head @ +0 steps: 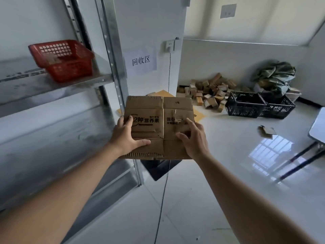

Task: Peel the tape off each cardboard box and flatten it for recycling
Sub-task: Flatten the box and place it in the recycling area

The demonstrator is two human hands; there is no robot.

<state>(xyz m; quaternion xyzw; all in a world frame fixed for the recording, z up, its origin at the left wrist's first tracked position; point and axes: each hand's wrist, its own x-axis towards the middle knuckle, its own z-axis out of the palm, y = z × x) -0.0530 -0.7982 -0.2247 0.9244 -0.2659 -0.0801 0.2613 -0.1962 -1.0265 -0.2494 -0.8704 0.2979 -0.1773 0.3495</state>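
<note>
Flattened cardboard box [158,127] — lying level, long axis fore-aft — both hands' fingers gripping it.

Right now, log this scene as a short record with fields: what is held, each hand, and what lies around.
held: flattened box, printed side up, in mid-air
left hand: grips the box's left edge, thumb on top
right hand: fingers curled on the box's right side
shelf: on the left, bears a red basket
wall: sign ahead
floor: pile of small boxes, two black crates
</note>
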